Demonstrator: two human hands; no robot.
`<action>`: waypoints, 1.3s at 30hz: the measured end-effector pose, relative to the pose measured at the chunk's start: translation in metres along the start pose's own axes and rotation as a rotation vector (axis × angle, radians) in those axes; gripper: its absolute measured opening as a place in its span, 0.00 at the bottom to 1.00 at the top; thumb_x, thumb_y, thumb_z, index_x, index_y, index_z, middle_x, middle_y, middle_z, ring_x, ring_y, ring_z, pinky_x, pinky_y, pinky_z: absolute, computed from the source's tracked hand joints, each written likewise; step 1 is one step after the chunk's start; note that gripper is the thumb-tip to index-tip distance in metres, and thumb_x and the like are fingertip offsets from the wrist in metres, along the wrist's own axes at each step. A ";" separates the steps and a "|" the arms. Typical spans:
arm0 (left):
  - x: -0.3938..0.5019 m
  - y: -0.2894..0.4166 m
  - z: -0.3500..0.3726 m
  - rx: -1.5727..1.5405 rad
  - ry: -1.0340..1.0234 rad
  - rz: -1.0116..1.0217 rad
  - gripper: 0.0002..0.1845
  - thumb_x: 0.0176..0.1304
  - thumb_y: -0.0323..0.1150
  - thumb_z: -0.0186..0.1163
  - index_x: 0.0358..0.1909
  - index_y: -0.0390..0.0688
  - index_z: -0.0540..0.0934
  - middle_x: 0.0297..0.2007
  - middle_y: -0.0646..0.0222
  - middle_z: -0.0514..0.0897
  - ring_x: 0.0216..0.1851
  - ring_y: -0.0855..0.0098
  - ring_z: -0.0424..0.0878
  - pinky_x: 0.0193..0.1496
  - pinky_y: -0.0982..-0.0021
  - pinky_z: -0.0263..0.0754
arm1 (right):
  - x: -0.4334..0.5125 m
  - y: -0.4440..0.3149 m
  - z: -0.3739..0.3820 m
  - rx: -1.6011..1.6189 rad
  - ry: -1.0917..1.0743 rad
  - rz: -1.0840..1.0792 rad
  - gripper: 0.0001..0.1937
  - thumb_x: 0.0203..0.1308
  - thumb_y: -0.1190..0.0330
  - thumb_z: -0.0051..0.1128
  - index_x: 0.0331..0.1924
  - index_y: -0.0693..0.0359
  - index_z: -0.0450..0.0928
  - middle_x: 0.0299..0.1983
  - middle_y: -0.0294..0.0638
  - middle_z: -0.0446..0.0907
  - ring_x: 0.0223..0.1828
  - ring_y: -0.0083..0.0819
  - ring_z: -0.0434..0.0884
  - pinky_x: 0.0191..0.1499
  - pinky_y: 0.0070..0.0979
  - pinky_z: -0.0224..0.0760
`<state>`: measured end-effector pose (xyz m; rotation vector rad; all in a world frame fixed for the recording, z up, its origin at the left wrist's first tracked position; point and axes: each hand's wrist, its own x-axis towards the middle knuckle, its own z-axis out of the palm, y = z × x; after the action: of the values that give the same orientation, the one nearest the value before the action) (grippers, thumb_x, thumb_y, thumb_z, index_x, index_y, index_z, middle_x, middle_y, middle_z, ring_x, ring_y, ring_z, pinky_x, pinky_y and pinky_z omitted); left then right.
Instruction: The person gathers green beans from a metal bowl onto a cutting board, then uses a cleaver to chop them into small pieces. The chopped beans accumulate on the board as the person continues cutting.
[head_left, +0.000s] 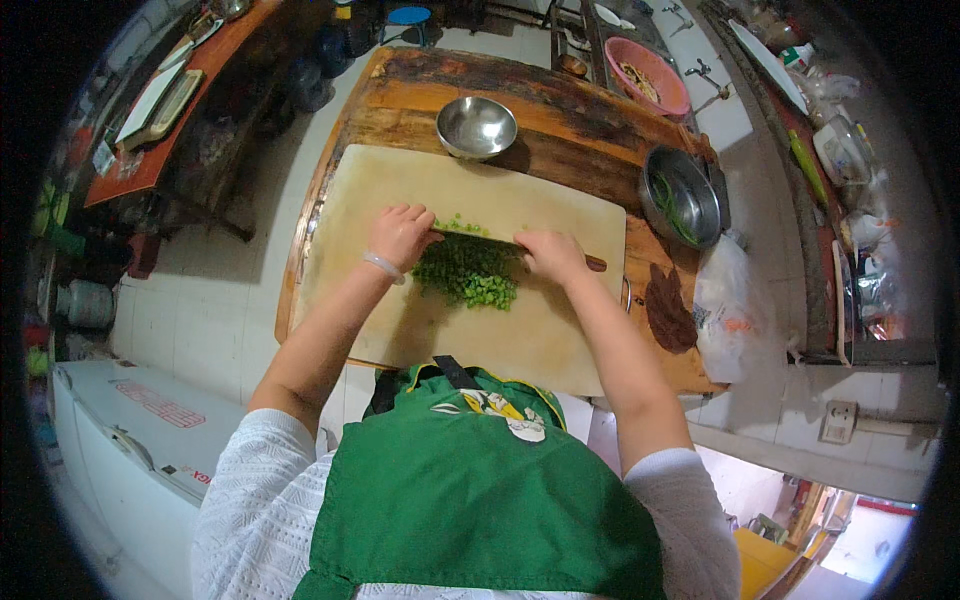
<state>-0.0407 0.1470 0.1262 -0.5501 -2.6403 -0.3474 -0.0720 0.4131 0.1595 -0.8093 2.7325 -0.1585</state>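
Observation:
A large pale cutting board (442, 337) lies on the wooden table in front of me. My left hand (403, 236), with a pale bangle at the wrist, grips the left end of a knife. My right hand (553, 255) holds the same knife (480, 237) near its handle, whose brown wooden end sticks out to the right. The knife runs crosswise between both hands, seen mostly along its edge. Chopped green vegetable pieces (489, 291) lie in a heap on the board on my side of the knife. Some small green bits (459, 224) lie just beyond it.
A steel bowl (477, 127) stands beyond the board. At the right are a metal basin (681, 196) with long green vegetables, a dark reddish-brown item (670, 309) and a white plastic bag (724, 307). A pink basin (646, 75) stands farther back. A white chest freezer (142, 427) is at the left.

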 end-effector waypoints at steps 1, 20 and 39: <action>0.002 -0.003 0.002 -0.007 0.001 0.001 0.15 0.48 0.46 0.62 0.24 0.46 0.72 0.26 0.70 0.75 0.33 0.63 0.75 0.36 0.62 0.65 | 0.001 0.003 0.000 0.013 0.000 -0.003 0.12 0.51 0.72 0.50 0.41 0.50 0.75 0.36 0.43 0.79 0.41 0.45 0.78 0.40 0.42 0.73; -0.012 0.004 0.000 -0.059 0.004 0.013 0.14 0.47 0.44 0.64 0.24 0.46 0.71 0.26 0.69 0.75 0.32 0.62 0.75 0.35 0.62 0.66 | -0.011 0.001 0.009 0.029 -0.020 0.015 0.14 0.48 0.70 0.51 0.42 0.49 0.77 0.36 0.45 0.80 0.39 0.45 0.79 0.40 0.42 0.73; -0.021 -0.007 -0.010 -0.099 -0.089 0.005 0.16 0.48 0.45 0.63 0.24 0.45 0.71 0.26 0.67 0.74 0.33 0.61 0.74 0.35 0.63 0.65 | -0.022 -0.034 -0.018 -0.003 -0.109 0.035 0.12 0.51 0.70 0.49 0.42 0.50 0.76 0.37 0.44 0.80 0.41 0.43 0.79 0.41 0.43 0.73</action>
<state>-0.0231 0.1306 0.1241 -0.6177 -2.7180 -0.4639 -0.0422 0.3976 0.1880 -0.7485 2.6436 -0.0999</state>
